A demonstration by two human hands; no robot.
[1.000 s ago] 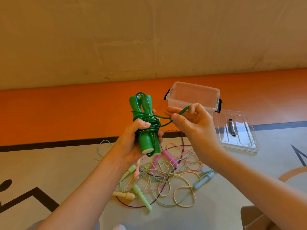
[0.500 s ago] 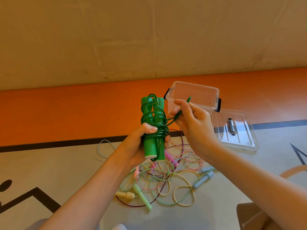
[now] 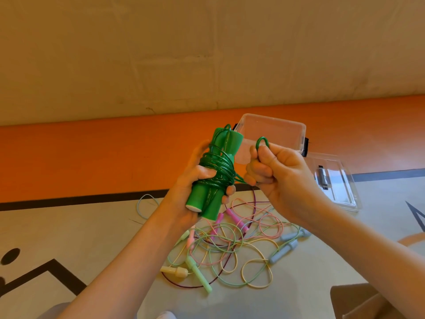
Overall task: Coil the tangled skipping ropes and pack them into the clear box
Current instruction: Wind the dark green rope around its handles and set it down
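Left hand (image 3: 197,180) clamped on the paired green plastic skipping-rope handles (image 3: 213,171) wound with green cord, right hand (image 3: 273,171) fisted on the cord's free loop (image 3: 262,142) before the clear plastic box (image 3: 271,127) on the floor; slackening would likely unwind the coil.

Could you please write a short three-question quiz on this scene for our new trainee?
1. True or false: the clear box already holds a rope.
2. Which hand grips the green handles? A left, B right.
3. Fill in: the right hand pinches a loop of the ___ rope's cord.

Key: 1 false, nothing shows inside it; 2 A, the left hand; 3 green.
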